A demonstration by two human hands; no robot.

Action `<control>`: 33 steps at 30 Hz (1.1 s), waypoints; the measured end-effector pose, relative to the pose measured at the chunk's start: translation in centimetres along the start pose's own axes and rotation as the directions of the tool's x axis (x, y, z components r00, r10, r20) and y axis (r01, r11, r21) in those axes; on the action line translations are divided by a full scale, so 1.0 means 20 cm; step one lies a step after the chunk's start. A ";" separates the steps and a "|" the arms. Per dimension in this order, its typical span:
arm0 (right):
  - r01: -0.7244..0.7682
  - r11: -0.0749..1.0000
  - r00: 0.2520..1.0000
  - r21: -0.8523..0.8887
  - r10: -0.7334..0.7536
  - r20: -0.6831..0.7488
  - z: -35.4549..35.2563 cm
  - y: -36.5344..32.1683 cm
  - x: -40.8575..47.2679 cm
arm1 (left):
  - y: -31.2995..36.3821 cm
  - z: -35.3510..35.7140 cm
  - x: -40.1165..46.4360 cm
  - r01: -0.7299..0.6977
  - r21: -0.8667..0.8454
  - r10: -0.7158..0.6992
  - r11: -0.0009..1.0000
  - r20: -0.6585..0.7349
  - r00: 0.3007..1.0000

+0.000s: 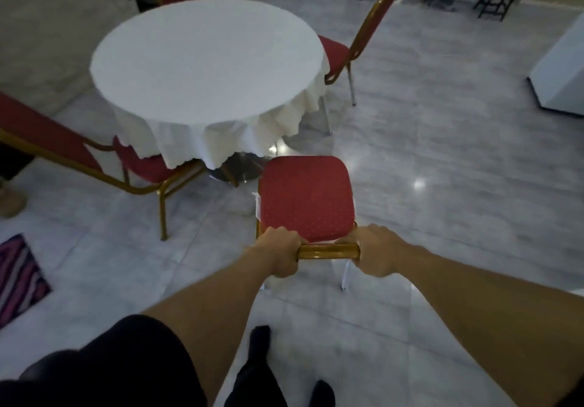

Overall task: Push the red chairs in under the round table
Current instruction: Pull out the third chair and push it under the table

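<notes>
Fingers [289,237] of both hands wrapped tight round the red chair's [305,198] gold backrest rail [328,251] (stiff frame, probably light), seat just short of the round table [205,59].

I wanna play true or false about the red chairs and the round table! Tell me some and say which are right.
1. Both hands hold the top rail of the nearest chair. True: the left hand and the right hand grip it.
2. The round table has plates on it. False: only a white tablecloth shows.
3. The nearest chair is already tucked under the table. False: its whole seat stands clear of the cloth.
4. The chair on the left has its seat partly under the cloth. True.
5. The floor is carpeted. False: shiny tiles.
</notes>
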State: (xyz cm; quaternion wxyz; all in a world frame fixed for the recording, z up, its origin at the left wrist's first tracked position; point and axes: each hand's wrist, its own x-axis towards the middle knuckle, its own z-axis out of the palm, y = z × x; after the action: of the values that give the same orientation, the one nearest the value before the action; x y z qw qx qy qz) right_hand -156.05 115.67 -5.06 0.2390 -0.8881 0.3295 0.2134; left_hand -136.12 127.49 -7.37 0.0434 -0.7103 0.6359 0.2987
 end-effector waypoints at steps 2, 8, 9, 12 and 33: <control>0.057 0.997 0.998 -0.045 -0.056 0.034 0.00 0.00 -0.02 | 0.04 0.05 -0.06 0.056 -0.052 -0.056 0.997 0.003 0.998; 0.143 0.982 0.988 -0.124 -0.134 0.077 -0.02 0.01 -0.02 | 0.10 0.14 -0.14 0.148 -0.137 -0.148 0.980 0.009 0.989; 0.149 0.981 0.987 -0.125 -0.141 0.073 -0.03 0.01 0.00 | 0.10 0.14 -0.13 0.154 -0.152 -0.155 0.976 0.006 0.988; 0.187 0.971 0.981 -0.148 -0.179 0.071 -0.09 0.04 0.07 | 0.07 0.09 -0.07 0.143 -0.190 -0.140 0.971 0.029 0.990; 0.133 0.943 0.988 -0.305 -0.102 0.117 -1.02 0.42 1.17 | -0.16 -0.61 0.97 0.200 -0.283 -0.218 0.938 -0.032 0.975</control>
State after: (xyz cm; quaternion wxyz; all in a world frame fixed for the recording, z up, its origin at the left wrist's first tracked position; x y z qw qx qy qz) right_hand -141.16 87.30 -3.82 0.1239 -0.9211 0.2256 0.2921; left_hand -128.35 105.66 -7.79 -0.0455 -0.7819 0.5096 0.3561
